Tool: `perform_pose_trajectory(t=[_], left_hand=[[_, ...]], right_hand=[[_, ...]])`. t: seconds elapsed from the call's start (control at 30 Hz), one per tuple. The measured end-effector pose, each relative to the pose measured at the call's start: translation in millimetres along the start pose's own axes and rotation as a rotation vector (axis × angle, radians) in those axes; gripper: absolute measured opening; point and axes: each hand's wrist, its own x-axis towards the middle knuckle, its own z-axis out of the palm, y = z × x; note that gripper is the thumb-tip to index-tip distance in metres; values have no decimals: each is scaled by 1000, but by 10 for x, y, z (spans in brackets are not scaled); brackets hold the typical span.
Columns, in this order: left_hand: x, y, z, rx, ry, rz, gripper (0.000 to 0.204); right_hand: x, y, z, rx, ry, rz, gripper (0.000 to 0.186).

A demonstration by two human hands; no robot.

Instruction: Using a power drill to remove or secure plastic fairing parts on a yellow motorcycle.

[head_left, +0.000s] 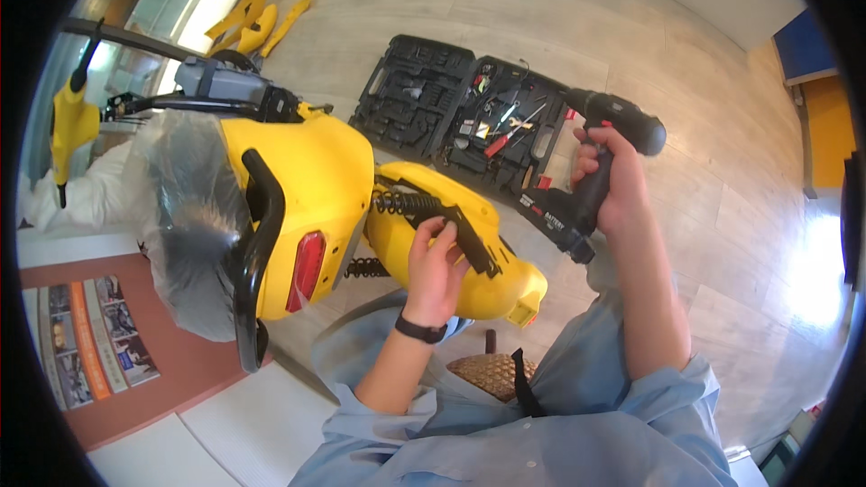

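My right hand (604, 180) grips a black cordless drill (631, 122), held off to the right with its battery base at the bottom. My left hand (433, 261) has its fingers curled on a black part at the lower end of a coil-spring shock absorber (406, 203), over a yellow rear fender (514, 289). Beside them is the yellow scooter body (325, 180) with a red tail light (307, 271), a black tubular rail (262, 207) and a plastic-wrapped seat (189, 216). A second black spring (361, 266) shows below the body.
An open black tool case (406, 95) with screwdrivers and small tools lies on the wooden floor beyond. Loose yellow panels (244, 18) rest by the window, another yellow piece (72, 140) hangs at left. A reddish board (108, 410) is at lower left; a woven stool (478, 374) is beneath me.
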Motion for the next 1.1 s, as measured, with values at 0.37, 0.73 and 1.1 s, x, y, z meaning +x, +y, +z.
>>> perform_pose_trajectory(t=[0.37,0.73,1.1], left_hand=[[3047,169,503,-122,522,174,25],[4515,-158,-40,-552,783,100,41],[5267,-404,-352,-666,685,163,34]], right_hand=[[-278,-197,-711,214,277,-180,31],[-636,-201,-513,51,310,8,55],[-656,-93,-470,-172,138,94,66]])
